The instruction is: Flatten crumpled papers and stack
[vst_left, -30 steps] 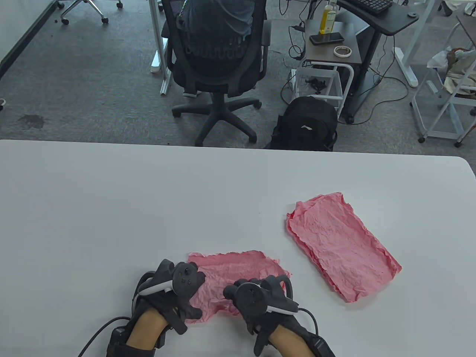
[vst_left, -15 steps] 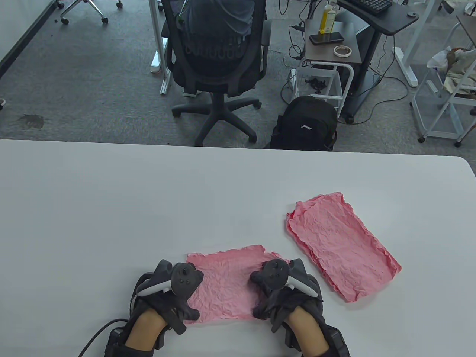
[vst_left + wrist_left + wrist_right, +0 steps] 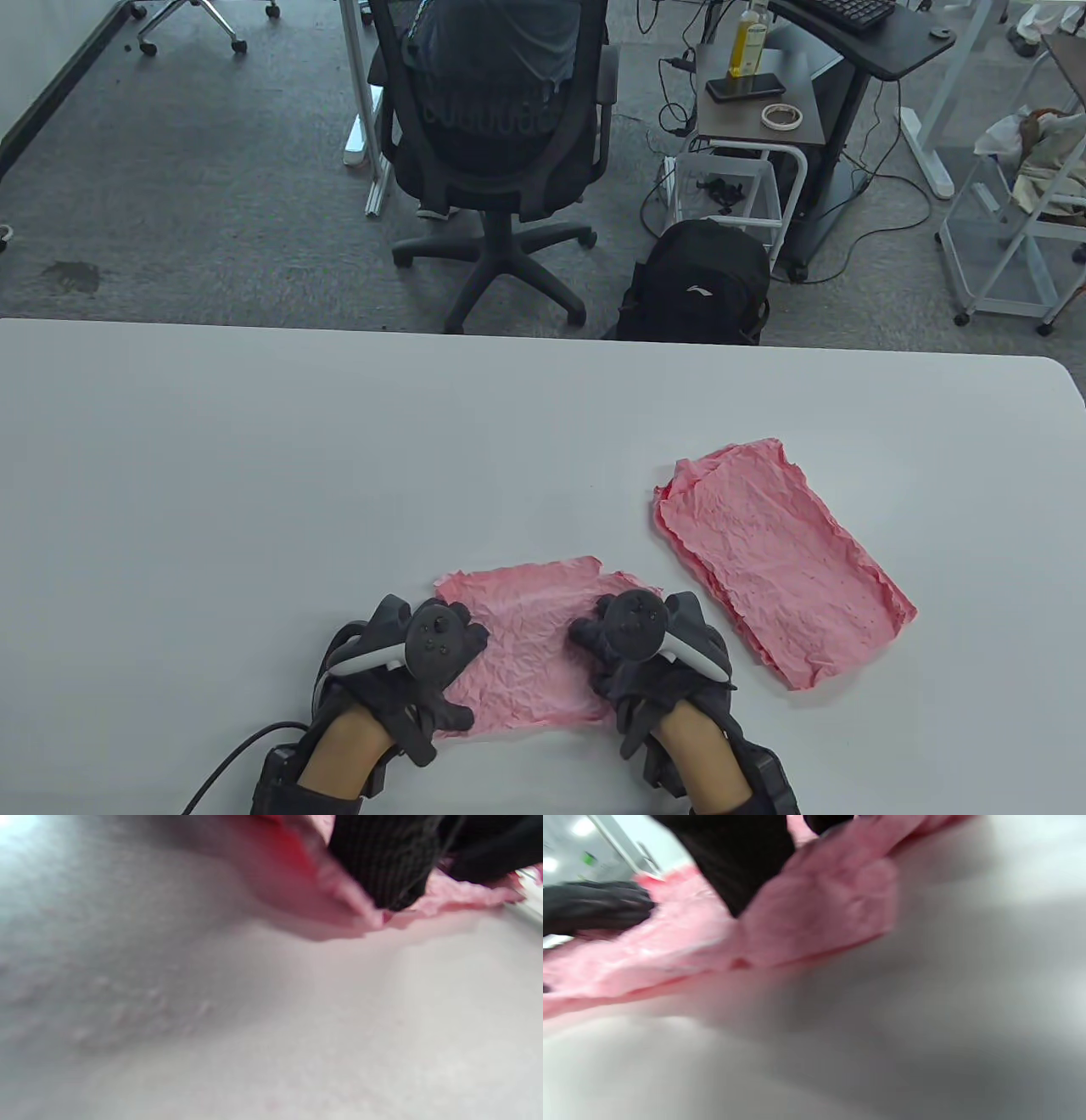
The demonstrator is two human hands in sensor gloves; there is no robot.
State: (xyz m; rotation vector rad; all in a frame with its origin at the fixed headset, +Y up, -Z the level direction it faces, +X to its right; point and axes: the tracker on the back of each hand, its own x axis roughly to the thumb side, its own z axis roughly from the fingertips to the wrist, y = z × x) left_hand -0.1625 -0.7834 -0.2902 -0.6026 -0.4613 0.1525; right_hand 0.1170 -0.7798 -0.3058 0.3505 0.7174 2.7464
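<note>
Your left hand [image 3: 416,675] in its black sensor glove lies palm down, fingers pressing the pink crumpled paper sheet [image 3: 530,654]. Your right hand [image 3: 649,671] lies likewise at its opposite edge, both forearms entering from below.
</note>
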